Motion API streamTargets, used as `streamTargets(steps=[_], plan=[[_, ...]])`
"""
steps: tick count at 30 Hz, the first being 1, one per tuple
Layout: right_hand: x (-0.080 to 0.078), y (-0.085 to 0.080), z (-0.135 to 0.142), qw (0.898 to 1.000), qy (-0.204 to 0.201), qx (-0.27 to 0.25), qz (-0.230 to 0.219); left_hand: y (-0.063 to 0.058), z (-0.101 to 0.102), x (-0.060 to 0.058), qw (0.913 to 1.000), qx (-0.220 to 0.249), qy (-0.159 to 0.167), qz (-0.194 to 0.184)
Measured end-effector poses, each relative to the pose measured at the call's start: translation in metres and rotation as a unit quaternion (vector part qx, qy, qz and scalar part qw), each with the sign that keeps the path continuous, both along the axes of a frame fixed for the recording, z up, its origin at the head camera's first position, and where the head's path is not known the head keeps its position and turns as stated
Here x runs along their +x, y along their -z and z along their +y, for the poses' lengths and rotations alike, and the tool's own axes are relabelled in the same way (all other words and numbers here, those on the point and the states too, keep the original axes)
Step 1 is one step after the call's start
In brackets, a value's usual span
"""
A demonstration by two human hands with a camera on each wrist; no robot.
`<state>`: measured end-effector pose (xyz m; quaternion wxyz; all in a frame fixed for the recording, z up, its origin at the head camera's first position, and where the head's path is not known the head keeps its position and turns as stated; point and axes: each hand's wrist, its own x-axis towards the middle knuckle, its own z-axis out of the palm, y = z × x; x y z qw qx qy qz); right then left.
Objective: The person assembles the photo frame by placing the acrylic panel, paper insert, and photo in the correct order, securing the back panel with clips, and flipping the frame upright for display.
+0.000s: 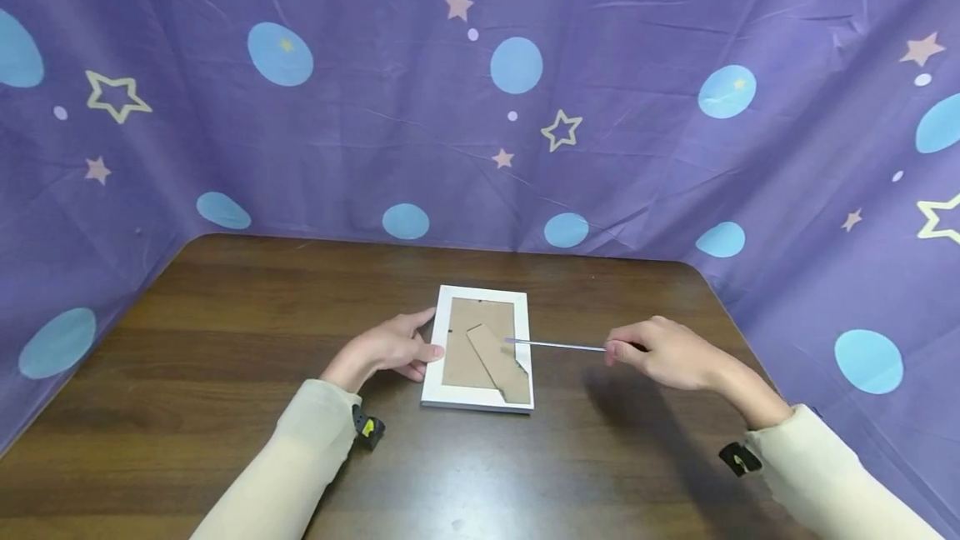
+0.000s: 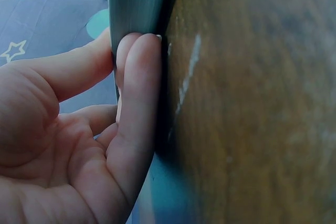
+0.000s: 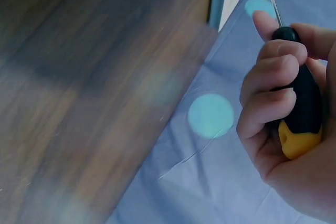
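A white picture frame lies face down on the table, its brown backing board and slanted stand leg showing. My left hand holds its left edge, thumb on the top face and fingers against the side. From the right, my right hand grips a screwdriver with a black and yellow handle. The thin metal shaft points left, and its tip overlaps the backing near the stand leg in the head view. In the left wrist view the fingertips press the frame's side.
The brown wooden table has rounded far corners. A purple curtain with stars and blue dots hangs around its back and sides. Small dark devices, one a black wrist camera, sit at both cuffs.
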<state>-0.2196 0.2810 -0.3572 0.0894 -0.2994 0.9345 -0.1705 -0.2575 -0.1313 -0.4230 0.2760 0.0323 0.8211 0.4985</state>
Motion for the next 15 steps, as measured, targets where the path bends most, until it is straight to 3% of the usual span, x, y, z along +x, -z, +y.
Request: streamTargets(steps=[4, 15], plan=[[-0.001, 0.004, 0.012, 0.999, 0.038, 0.016, 0.004, 0.001, 0.000, -0.001, 1.0000, 0.001, -0.001, 0.001], [-0.003, 0.016, 0.016, 0.999, 0.027, 0.020, 0.005, 0.001, -0.001, 0.001, 1.0000, 0.005, -0.003, 0.002]])
